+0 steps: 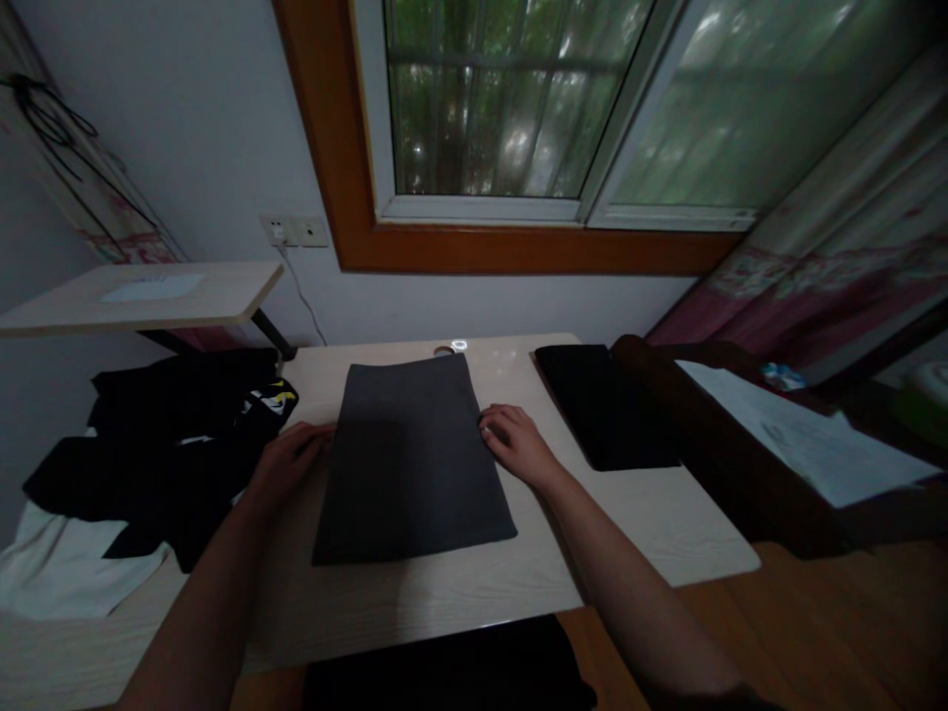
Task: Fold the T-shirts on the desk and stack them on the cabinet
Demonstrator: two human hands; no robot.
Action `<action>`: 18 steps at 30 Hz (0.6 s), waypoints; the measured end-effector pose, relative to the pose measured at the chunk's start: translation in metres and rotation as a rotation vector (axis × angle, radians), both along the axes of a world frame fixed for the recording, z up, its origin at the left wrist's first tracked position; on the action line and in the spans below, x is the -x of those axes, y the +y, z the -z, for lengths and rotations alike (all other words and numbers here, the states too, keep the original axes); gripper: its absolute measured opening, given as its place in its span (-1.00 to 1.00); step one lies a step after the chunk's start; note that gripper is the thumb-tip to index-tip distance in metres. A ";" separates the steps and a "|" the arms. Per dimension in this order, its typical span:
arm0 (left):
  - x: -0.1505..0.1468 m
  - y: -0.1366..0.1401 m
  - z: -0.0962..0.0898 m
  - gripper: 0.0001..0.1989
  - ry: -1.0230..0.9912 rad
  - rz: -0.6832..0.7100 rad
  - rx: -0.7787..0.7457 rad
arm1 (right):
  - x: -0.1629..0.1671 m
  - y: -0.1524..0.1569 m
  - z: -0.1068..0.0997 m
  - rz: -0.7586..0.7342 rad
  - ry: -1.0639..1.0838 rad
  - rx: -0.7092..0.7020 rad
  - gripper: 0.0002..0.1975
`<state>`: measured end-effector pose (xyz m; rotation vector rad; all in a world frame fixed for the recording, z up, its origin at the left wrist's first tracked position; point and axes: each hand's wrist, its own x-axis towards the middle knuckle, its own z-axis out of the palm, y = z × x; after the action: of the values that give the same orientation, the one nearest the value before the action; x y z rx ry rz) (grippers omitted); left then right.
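A: In the head view, where is the dark grey rectangular piece (415, 459)?

B: Middle of the frame, flat on the pale table (667, 528), its lower edge wider than its upper one.

A: And the left hand (292, 456)?

B: Left of centre, fingertips at the piece's left edge. Whether they pinch it or only touch it, I cannot tell.

A: The right hand (514, 439)?

B: Right of centre, fingers curled at the piece's right edge. I cannot tell there either whether thumb and fingers close on it.

A: What lies around them?

B: A flat black item (607, 410) on the table, right of the right hand and apart from it. At the left of the frame, a heap of black cloth (170, 425), with white cloth (74, 563) at lower left.

A: Higher up?

B: A raised shelf (66, 301) at the left bearing a paper sheet (153, 287), and a window (496, 109) across the top, framed in brown.
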<state>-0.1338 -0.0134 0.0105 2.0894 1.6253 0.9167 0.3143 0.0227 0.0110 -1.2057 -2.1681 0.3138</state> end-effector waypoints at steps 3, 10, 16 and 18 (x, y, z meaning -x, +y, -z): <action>-0.002 -0.001 -0.003 -0.64 0.011 -0.012 0.018 | 0.000 0.000 -0.001 -0.004 0.004 0.002 -0.88; -0.004 -0.001 -0.006 -0.64 0.004 -0.028 0.010 | 0.001 -0.001 -0.002 0.005 0.010 -0.003 -0.89; -0.007 -0.001 -0.009 -0.63 -0.012 -0.022 0.028 | 0.000 -0.001 -0.002 0.004 0.009 0.005 -0.88; -0.008 -0.002 -0.011 -0.62 -0.017 -0.021 0.030 | 0.000 -0.001 -0.001 0.002 0.008 0.007 -0.88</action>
<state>-0.1255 -0.0152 0.0212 2.0431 1.6448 0.9091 0.3144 0.0220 0.0121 -1.2089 -2.1603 0.3246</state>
